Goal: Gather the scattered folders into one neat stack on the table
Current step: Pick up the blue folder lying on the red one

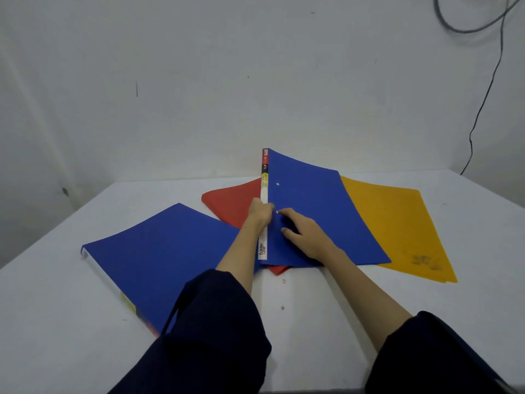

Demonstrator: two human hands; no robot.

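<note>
Four folders lie on the white surface (71, 294): two blue, one red, one yellow. The big blue folder (159, 260) rests flat at the left. Next comes the red folder (233, 203). The left hand (260, 213) has its grip curled tight on the spine of the middle blue folder (318, 206). The right hand (305, 233) presses flat on it, fingers spread. The yellow folder (397, 223) lies at the right.

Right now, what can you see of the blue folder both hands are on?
The middle blue folder is thin, smooth plastic, with a white labelled spine strip on its left and two small holes beside it. It lies closed, overlapping the red folder and the yellow folder; its far end curves upward. The left hand grips the spine; the right hand presses flat on the cover.
</note>
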